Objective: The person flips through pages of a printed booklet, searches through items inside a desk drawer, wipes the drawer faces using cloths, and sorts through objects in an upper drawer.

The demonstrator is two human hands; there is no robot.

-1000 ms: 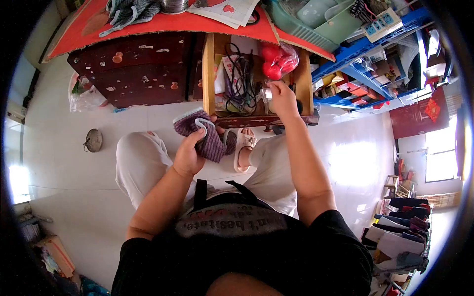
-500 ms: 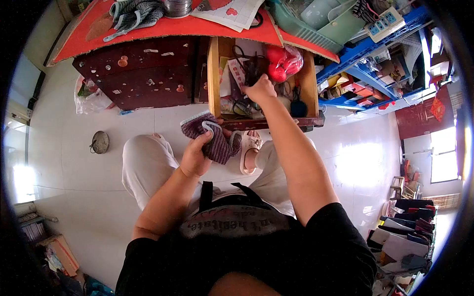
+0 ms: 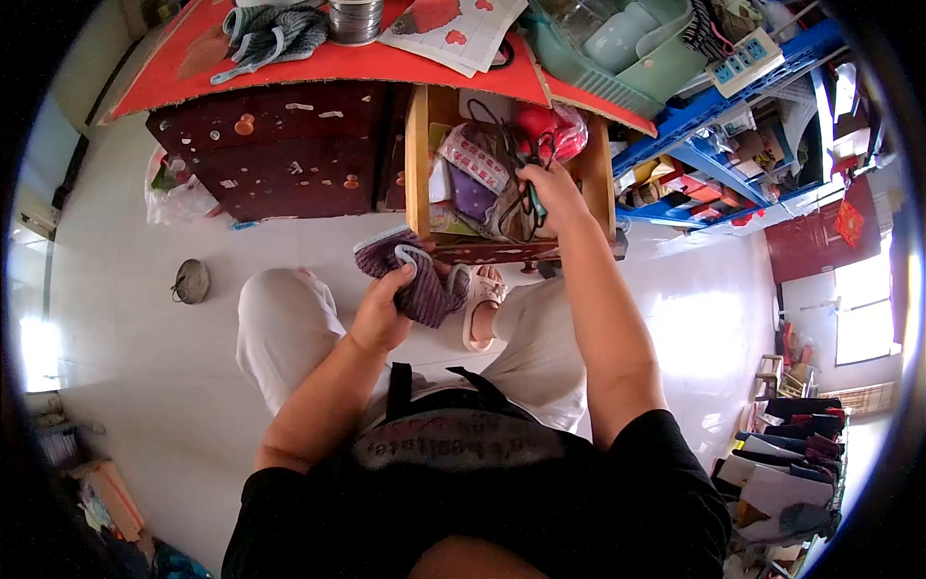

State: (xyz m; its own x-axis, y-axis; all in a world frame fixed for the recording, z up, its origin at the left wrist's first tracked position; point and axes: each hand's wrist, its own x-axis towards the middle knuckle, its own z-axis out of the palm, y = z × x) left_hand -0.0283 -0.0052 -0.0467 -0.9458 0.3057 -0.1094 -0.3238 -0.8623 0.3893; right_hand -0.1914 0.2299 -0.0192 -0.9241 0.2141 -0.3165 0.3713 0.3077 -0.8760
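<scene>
My left hand (image 3: 384, 314) is closed on a purple-grey striped knitted cloth (image 3: 424, 285) with a pale blue edge, just in front of the open wooden drawer (image 3: 417, 164). Inside the drawer, my right hand (image 3: 555, 193) grips a tangle of black cable (image 3: 526, 207). A red item in clear plastic (image 3: 567, 130) lies behind that hand. To its left are a pink-and-white printed packet (image 3: 473, 157) and a purple dotted item (image 3: 473, 196).
A red-covered tabletop (image 3: 338, 72) bears grey knitted gloves (image 3: 275, 37), a wire spool (image 3: 355, 21) and papers. On the right are a green basket (image 3: 666, 68), a power strip (image 3: 745, 60) and blue shelving (image 3: 694, 121). A round metal dish (image 3: 191, 281) lies on the floor.
My right hand has moved right inside the drawer with the black cable, uncovering the printed packet and the purple item. My left hand still holds the cloth in nearly the same place.
</scene>
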